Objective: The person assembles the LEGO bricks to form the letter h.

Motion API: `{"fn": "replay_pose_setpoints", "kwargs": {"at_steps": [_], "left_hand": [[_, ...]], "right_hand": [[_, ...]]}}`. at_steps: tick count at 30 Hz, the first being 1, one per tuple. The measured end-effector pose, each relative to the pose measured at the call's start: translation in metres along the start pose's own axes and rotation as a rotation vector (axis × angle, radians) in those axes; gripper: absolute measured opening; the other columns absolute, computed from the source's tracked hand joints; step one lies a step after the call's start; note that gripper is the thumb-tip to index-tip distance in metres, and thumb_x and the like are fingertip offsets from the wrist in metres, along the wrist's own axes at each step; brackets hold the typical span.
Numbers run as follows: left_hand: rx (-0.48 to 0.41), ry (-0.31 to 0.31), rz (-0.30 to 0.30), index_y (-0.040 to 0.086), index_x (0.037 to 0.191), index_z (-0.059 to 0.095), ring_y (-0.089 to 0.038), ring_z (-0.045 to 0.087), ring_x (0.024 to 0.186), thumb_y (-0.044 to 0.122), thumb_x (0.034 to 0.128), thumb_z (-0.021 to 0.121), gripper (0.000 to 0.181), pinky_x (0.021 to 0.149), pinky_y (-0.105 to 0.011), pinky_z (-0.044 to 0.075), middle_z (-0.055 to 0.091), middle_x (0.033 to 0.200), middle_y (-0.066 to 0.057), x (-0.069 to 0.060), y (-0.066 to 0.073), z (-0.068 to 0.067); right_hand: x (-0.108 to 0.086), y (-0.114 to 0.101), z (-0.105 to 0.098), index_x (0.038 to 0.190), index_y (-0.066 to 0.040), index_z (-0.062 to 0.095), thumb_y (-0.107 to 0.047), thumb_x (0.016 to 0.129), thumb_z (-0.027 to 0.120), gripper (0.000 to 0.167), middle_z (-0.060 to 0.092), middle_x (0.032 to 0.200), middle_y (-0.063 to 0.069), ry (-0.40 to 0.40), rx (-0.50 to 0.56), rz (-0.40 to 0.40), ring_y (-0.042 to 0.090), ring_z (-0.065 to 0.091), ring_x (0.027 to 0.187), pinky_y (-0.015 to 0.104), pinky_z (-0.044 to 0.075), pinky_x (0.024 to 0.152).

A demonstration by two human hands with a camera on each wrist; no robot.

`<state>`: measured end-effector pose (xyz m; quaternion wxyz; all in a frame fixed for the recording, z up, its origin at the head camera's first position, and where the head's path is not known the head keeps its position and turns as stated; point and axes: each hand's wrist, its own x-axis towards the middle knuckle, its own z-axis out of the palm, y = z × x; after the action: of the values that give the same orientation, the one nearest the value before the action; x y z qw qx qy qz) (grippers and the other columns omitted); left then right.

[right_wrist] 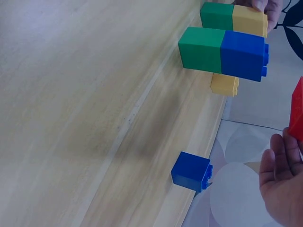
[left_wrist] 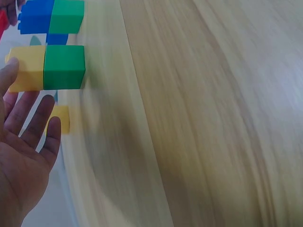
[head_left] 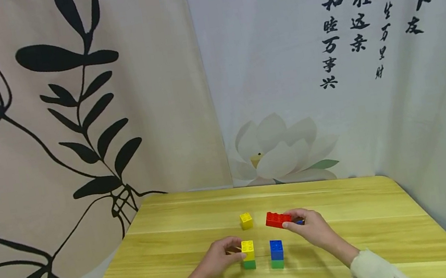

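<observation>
My left hand [head_left: 222, 254] is at a small stack, its thumb on the near side of the yellow block [head_left: 247, 248] and fingers behind it. That block sits on a green block [left_wrist: 65, 67]. In the left wrist view, the lower fingers are spread apart. My right hand [head_left: 310, 228] holds a long red block [head_left: 277, 219] raised above the table, pinched at its right end. Between the hands stands a second stack, a blue block [head_left: 276, 249] on a green block [right_wrist: 202, 49].
A single yellow block [head_left: 246, 221] stands farther back on the wooden table [head_left: 183, 218]. A loose blue block [right_wrist: 191, 171] lies beyond the right hand, mostly hidden by it in the head view. Printed curtains [head_left: 172, 93] hang behind the table.
</observation>
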<state>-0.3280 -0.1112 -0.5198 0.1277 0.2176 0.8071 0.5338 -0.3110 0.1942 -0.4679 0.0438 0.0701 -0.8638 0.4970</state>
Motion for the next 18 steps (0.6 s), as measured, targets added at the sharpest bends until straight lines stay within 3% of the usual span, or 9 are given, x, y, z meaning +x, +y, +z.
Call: {"fn": "replay_pose_setpoints", "kwargs": {"at_steps": [18], "left_hand": [[-0.024,0.001,-0.008,0.011,0.12,0.067,-0.02,0.064,0.101,0.022,0.0903,0.075,0.033,0.088,-0.038,0.053,0.068,0.11,0.0,0.012,0.005,0.023]], "right_hand": [[-0.002,-0.006,0.017,0.114,-0.007,0.071,-0.028,0.087,0.078,0.036,0.067,0.097,0.002,-0.049,-0.009,-0.01,0.02,0.056,0.078,0.03,0.051,0.064]]}}
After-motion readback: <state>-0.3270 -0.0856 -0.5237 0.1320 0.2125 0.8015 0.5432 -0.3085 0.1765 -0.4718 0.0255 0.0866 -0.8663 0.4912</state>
